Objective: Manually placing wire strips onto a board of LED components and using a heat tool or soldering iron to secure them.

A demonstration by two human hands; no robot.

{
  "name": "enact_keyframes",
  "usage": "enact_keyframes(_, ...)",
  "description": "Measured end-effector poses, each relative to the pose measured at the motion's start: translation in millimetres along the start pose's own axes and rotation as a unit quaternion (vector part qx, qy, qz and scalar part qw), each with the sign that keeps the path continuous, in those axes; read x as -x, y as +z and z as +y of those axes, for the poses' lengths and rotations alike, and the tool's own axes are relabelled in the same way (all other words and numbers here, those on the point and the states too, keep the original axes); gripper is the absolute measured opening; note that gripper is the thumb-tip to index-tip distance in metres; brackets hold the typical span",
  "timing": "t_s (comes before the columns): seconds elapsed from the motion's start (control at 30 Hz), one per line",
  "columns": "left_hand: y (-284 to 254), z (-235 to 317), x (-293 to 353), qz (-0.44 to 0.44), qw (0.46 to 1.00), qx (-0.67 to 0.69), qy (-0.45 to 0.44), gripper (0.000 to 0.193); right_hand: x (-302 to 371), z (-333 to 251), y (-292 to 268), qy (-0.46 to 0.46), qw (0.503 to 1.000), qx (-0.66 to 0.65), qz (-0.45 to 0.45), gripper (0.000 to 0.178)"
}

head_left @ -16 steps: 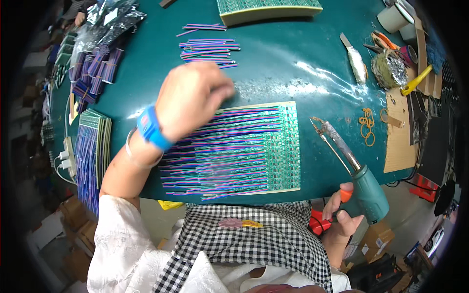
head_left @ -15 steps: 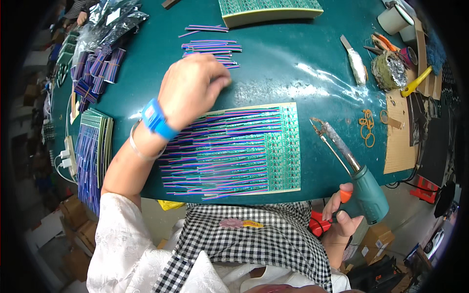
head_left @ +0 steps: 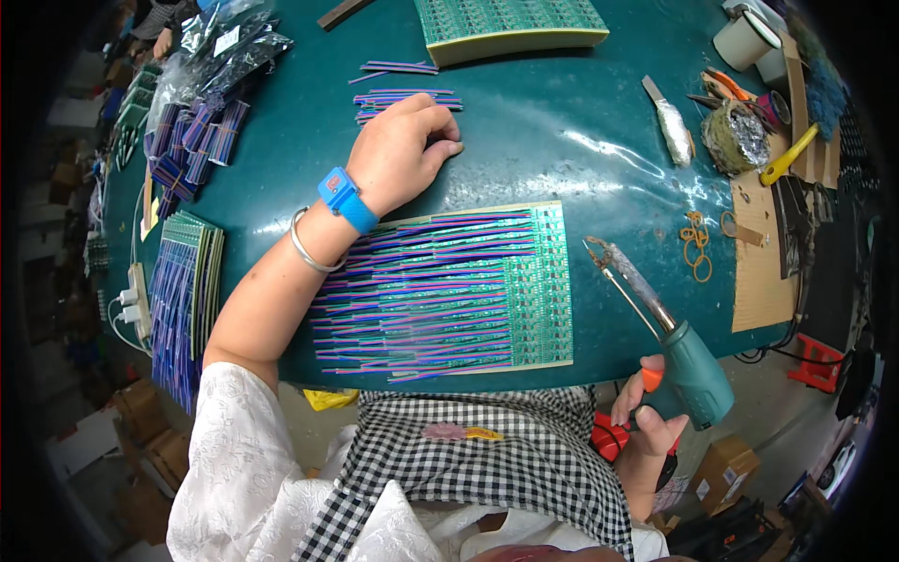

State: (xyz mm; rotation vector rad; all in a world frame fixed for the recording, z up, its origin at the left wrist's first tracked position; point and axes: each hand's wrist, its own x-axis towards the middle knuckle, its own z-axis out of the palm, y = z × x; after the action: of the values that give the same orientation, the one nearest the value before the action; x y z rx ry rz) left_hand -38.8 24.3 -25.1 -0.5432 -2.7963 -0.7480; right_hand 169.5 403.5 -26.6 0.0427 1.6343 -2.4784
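My left hand (head_left: 403,155), with a blue watch on the wrist, is over the near edge of a loose pile of multicoloured wires (head_left: 379,101). Its fingers are curled and pinched together; what they hold, if anything, is hidden. Below it lies a green circuit board panel (head_left: 538,318), with rows of blue, red and purple wires (head_left: 421,300) across it. My right hand (head_left: 646,412) grips a green soldering gun (head_left: 700,375) by its handle, near an orange trigger. Its tip points up and left, just right of the panel and apart from it.
Stacked circuit boards (head_left: 515,42) stand at the back. At the left are bundled wires (head_left: 201,136) and a pile of wired boards (head_left: 183,290). Rubber bands (head_left: 695,248), a foil-wrapped blade (head_left: 670,126), a solder-crusted tin (head_left: 735,136) and a white mug (head_left: 744,42) sit at the right.
My left hand has shifted right along the near edge of the wire pile, and its fingers are drawn in. The right hand keeps its hold on the soldering gun, nearly still.
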Motion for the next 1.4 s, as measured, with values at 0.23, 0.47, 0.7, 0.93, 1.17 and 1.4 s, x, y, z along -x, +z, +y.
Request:
enact_keyframes(0.23, -14.8, 35.8, -4.1, -0.010, 0.994, -0.056, 0.093, 0.006, 2.4, -2.6, 1.4, 0.018, 1.000, -0.007, 0.022, 0.066)
enact_keyframes(0.47, -12.7, 91.3, 27.6, -0.061, 0.984, 0.104, 0.134, 0.022, 15.1, 2.3, 1.5, 0.043, 0.998, -0.009, 0.039, 0.068)
enact_keyframes(0.7, 16.7, 89.3, 53.5, -0.034, 0.981, 0.119, 0.151, 0.029, 27.7, 0.6, 11.6, 0.101, 0.992, 0.008, 0.069, 0.066)
enact_keyframes(0.93, 20.5, 90.6, 60.2, -0.034, 0.983, 0.080, 0.163, 0.036, 26.7, -2.5, 16.3, 0.108, 0.991, -0.004, 0.080, 0.066)
enact_keyframes(1.17, 17.8, 91.3, 66.2, -0.084, 0.980, 0.097, 0.149, 0.037, 26.1, 1.2, 13.5, 0.117, 0.991, 0.007, 0.056, 0.061)
enact_keyframes(1.4, 18.4, 90.2, 66.8, -0.091, 0.980, 0.104, 0.143, 0.040, 29.1, 9.6, 3.0, 0.113, 0.990, 0.078, 0.024, 0.058)
